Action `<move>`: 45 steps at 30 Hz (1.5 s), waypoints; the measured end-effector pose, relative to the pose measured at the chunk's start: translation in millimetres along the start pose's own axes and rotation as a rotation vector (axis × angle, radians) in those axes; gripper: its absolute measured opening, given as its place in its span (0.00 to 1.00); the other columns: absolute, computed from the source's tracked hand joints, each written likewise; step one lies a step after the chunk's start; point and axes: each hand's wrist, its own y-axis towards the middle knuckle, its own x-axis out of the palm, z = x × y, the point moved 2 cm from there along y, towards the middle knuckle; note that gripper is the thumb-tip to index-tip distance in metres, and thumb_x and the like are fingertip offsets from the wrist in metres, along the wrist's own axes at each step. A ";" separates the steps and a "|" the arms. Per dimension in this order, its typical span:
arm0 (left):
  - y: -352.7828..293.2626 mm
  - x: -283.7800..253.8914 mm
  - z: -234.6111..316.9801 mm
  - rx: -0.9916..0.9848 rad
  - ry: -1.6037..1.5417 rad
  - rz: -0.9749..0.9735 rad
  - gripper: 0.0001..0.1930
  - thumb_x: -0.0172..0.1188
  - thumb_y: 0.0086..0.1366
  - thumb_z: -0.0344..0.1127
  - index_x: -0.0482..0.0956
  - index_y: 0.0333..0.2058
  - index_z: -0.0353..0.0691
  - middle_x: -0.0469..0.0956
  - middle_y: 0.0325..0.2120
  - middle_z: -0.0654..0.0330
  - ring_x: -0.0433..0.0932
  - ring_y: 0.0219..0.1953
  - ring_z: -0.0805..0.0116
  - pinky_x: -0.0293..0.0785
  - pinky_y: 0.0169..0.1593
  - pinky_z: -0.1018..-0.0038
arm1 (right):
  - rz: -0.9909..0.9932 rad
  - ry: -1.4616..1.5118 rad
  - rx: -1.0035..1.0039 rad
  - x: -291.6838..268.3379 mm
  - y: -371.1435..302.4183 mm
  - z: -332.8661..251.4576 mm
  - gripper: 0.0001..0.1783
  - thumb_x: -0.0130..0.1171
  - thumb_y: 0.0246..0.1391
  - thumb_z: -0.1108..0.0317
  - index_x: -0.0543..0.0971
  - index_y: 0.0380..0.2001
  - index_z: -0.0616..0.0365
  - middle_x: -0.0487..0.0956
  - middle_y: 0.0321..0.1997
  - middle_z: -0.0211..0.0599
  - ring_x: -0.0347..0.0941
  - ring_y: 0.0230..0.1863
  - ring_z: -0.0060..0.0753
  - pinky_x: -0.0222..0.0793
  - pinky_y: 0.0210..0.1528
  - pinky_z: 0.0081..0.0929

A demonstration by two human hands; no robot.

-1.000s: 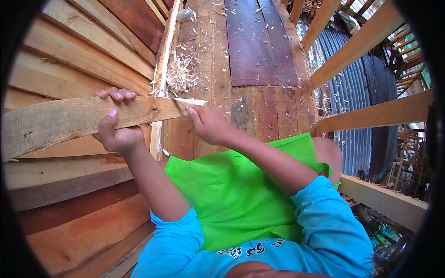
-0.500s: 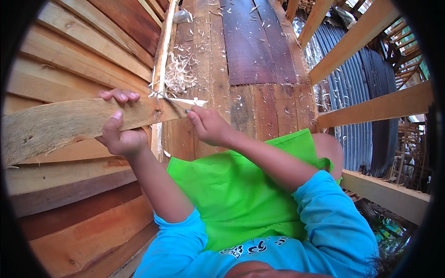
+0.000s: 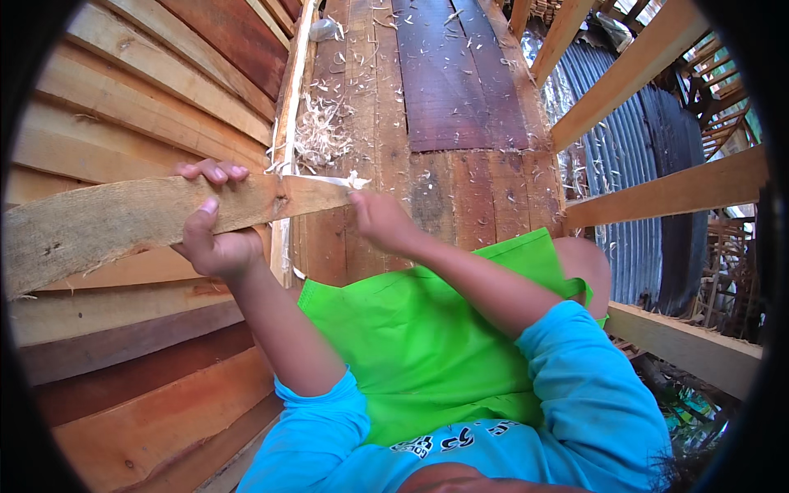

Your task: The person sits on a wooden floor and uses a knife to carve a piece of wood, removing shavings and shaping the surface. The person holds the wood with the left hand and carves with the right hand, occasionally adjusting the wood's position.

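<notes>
A long pale wooden plank (image 3: 107,215) comes in from the left and narrows to a tip at the middle. My left hand (image 3: 218,238) grips it near the narrower part, thumb on the upper face and fingers over the far edge. At the tip, my right hand (image 3: 385,223) is closed around a knife, whose handle is hidden in the fist and whose blade can hardly be made out now. A whitish curled shaving (image 3: 356,181) stands at the tip's far edge, beside a fresh pale cut. A green apron (image 3: 436,320) covers my lap.
A heap of wood shavings (image 3: 323,135) lies on the plank floor (image 3: 427,193) beyond my hands, with loose bits scattered around. Overlapping boards (image 3: 148,107) form a wall on the left. On the right are wooden rails (image 3: 674,187) and corrugated metal sheets (image 3: 616,172).
My right hand has slid a little to the right along the plank toward its tip. The blade, visible across the plank before, hardly shows now. My left hand stays put.
</notes>
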 end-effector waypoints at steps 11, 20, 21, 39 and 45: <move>2.3 -2.6 2.5 -0.010 0.001 -0.023 0.23 0.51 0.43 0.35 0.66 0.42 0.36 0.67 0.29 0.53 0.69 0.35 0.57 0.69 0.47 0.61 | -0.142 -0.066 0.137 9.6 3.3 -0.6 0.23 0.34 0.66 0.56 0.74 0.35 0.64 0.76 0.27 0.58 0.73 0.32 0.63 0.67 0.39 0.53; -0.9 0.9 0.8 -0.006 -0.015 0.002 0.23 0.50 0.44 0.35 0.66 0.43 0.36 0.67 0.29 0.53 0.69 0.35 0.57 0.68 0.47 0.61 | -0.037 0.069 0.152 7.4 -11.3 -9.7 0.27 0.35 0.67 0.55 0.74 0.27 0.68 0.75 0.27 0.62 0.72 0.31 0.65 0.64 0.37 0.54; 1.2 1.6 -0.3 -0.003 -0.025 -0.011 0.23 0.50 0.44 0.35 0.66 0.43 0.36 0.67 0.29 0.53 0.69 0.35 0.57 0.68 0.47 0.61 | -0.086 0.045 0.226 4.0 -6.3 7.7 0.27 0.35 0.67 0.55 0.74 0.27 0.68 0.75 0.27 0.63 0.72 0.31 0.65 0.64 0.37 0.54; 1.2 -3.8 1.6 0.001 -0.010 -0.071 0.23 0.50 0.44 0.34 0.66 0.42 0.36 0.67 0.29 0.53 0.69 0.35 0.58 0.68 0.48 0.61 | -0.071 -0.061 0.255 19.4 3.4 17.5 0.23 0.37 0.66 0.56 0.74 0.37 0.65 0.75 0.22 0.58 0.74 0.28 0.61 0.68 0.35 0.53; 2.3 -4.0 0.6 -0.004 -0.021 -0.104 0.23 0.51 0.43 0.35 0.66 0.43 0.36 0.67 0.29 0.53 0.69 0.35 0.57 0.68 0.48 0.60 | -0.074 -0.092 0.253 7.1 1.8 7.0 0.26 0.36 0.66 0.56 0.77 0.28 0.66 0.77 0.25 0.60 0.75 0.30 0.62 0.68 0.37 0.54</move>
